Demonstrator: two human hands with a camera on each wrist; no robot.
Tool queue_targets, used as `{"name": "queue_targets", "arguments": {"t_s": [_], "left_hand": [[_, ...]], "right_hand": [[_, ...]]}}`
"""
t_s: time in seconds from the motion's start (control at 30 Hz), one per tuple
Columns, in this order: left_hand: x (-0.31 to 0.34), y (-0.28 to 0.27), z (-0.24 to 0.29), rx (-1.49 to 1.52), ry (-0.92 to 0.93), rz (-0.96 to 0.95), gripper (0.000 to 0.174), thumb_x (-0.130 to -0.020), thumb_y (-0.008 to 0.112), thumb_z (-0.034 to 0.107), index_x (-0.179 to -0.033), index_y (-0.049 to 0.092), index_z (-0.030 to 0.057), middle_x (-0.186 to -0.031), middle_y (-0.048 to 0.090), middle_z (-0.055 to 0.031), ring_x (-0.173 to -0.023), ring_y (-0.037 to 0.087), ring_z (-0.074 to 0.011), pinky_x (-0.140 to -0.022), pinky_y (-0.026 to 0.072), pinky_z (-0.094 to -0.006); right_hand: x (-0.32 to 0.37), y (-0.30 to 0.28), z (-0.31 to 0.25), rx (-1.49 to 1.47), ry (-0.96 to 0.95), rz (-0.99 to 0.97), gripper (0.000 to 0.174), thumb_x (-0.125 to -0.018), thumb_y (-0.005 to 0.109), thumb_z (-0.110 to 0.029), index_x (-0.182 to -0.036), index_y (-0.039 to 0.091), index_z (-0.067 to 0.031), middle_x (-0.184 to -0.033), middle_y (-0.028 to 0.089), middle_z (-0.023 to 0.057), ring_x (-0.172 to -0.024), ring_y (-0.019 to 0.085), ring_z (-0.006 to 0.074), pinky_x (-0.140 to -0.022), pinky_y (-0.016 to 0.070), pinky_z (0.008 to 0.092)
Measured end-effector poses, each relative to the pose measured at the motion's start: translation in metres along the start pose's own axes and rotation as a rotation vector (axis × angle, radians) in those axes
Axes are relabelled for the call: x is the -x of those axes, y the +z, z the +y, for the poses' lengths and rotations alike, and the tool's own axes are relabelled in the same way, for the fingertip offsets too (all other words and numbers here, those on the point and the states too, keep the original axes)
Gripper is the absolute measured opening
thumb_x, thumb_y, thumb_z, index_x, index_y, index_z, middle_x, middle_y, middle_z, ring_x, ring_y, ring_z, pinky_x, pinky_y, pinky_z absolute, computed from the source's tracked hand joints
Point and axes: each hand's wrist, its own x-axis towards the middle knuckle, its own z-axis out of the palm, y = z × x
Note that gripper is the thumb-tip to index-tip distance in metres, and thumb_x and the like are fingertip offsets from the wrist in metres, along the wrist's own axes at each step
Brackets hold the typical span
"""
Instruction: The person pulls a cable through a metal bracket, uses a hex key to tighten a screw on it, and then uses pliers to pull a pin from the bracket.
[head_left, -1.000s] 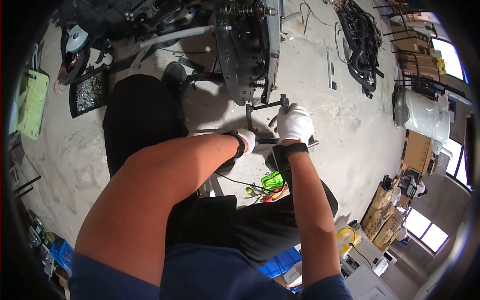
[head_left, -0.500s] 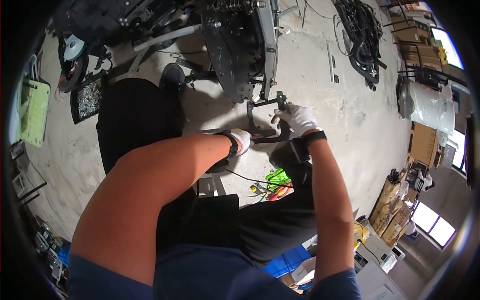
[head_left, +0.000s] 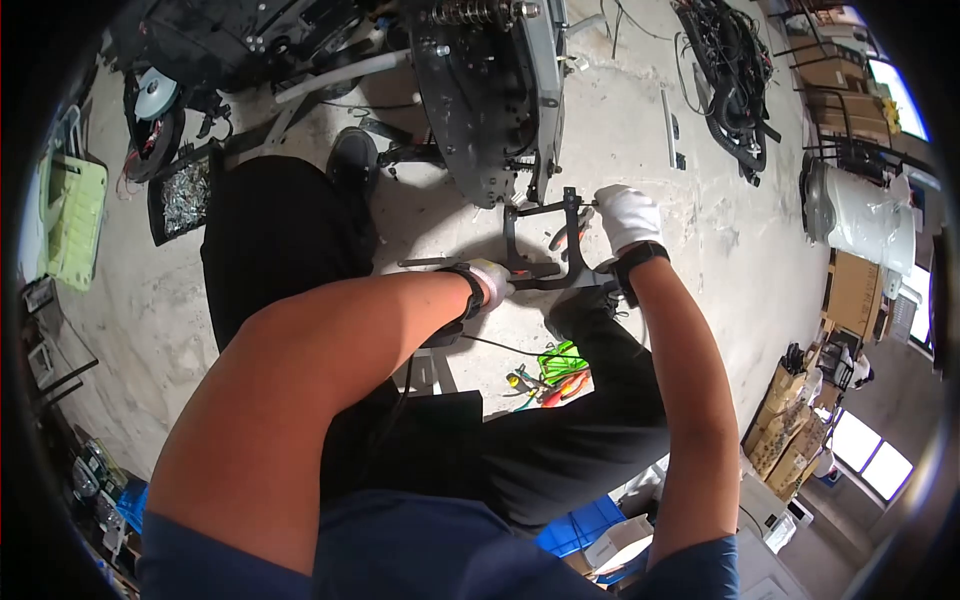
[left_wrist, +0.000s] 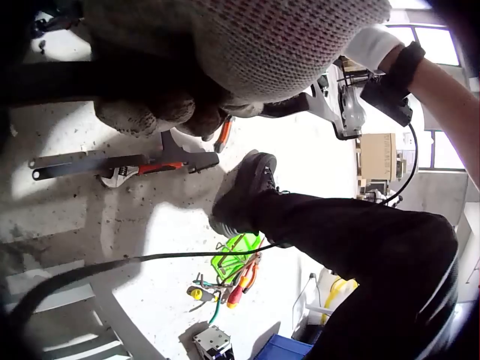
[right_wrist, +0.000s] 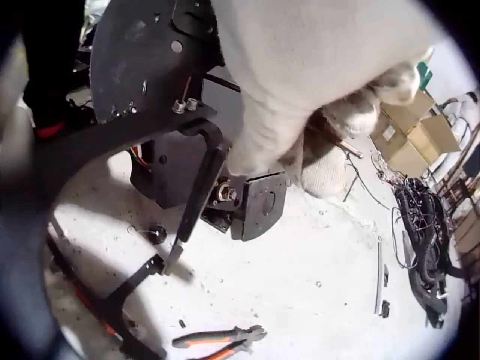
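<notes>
A black U-shaped metal bracket (head_left: 575, 240) lies low in front of me, with its bar in the grip of my gloved left hand (head_left: 490, 283). In the left wrist view that dark bar (left_wrist: 45, 84) runs through the curled fingers. My gloved right hand (head_left: 628, 215) is beside the bracket's right upright, fingers curled. From those fingers sticks a thin copper-toned rod (right_wrist: 347, 142), its full shape hidden by the glove. Two bolts (right_wrist: 186, 106) sit on the bracket's arm. Orange-handled pliers (right_wrist: 217, 339) and an adjustable wrench (left_wrist: 124, 175) lie on the floor.
A large black machine frame (head_left: 465, 110) stands just ahead. Beyond it on the right lies a bundle of black wiring (head_left: 735, 100). A tray of screws (head_left: 185, 198) is at the left, and a green tool tray (head_left: 562, 362) sits near my right leg.
My right hand has moved from the top of the bracket's upright out to its right side. The left hand keeps its hold on the bar, and the head view has shifted slightly.
</notes>
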Motion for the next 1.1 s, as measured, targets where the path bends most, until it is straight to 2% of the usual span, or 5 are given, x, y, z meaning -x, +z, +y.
{"name": "queue_targets", "arguments": {"t_s": [0.17,0.27,0.67,0.83,1.1], "left_hand": [[0.0,0.0,0.0,-0.032,0.028,-0.008,0.033,-0.086,0.049,0.034,-0.107,0.06,0.0101,-0.098,0.063,-0.0143,-0.092,0.059,-0.0334,-0.079,0.0447,-0.0419],[-0.006,0.0,0.0,-0.055,0.021,-0.029,0.033,-0.087,0.049,0.034,-0.107,0.06,0.0102,-0.098,0.063,-0.0143,-0.092,0.059,-0.0336,-0.079,0.0448,-0.0418],[-0.006,0.0,-0.002,-0.023,0.018,-0.044,0.035,-0.087,0.048,0.035,-0.106,0.06,0.0084,-0.097,0.063,-0.0157,-0.091,0.059,-0.0343,-0.079,0.0448,-0.0414],[-0.009,-0.002,-0.001,-0.037,0.008,-0.052,0.036,-0.087,0.048,0.035,-0.106,0.061,0.008,-0.096,0.063,-0.016,-0.092,0.059,-0.0343,-0.079,0.0445,-0.0414],[0.002,-0.004,0.0,-0.026,0.031,-0.022,0.036,-0.087,0.046,0.036,-0.106,0.061,0.0084,-0.098,0.063,-0.015,-0.093,0.058,-0.0343,-0.081,0.0441,-0.0418]], "right_hand": [[0.002,-0.015,-0.007,-0.496,-0.055,0.224,0.02,-0.085,0.044,-0.013,-0.095,0.061,-0.0087,-0.103,0.06,0.0166,-0.095,0.057,0.0333,-0.081,0.046,0.0395],[-0.018,-0.021,-0.022,-0.231,-0.125,0.024,0.021,-0.082,0.045,-0.017,-0.092,0.061,-0.0079,-0.095,0.062,0.0149,-0.088,0.06,0.0324,-0.072,0.0502,0.0401],[-0.026,-0.012,-0.003,-0.285,-0.274,0.11,0.03,-0.091,0.038,-0.03,-0.099,0.058,-0.0086,-0.086,0.061,0.0176,-0.081,0.06,0.0353,-0.069,0.0501,0.0419],[-0.024,-0.02,-0.007,-0.445,-0.025,0.011,0.034,-0.09,0.038,-0.033,-0.094,0.061,-0.0092,-0.09,0.062,0.0173,-0.085,0.059,0.0353,-0.072,0.0474,0.0424],[-0.023,-0.058,0.009,-0.321,-0.037,0.103,0.03,-0.089,0.041,-0.031,-0.093,0.062,-0.0093,-0.089,0.063,0.016,-0.085,0.06,0.0341,-0.069,0.0479,0.0419]]}}
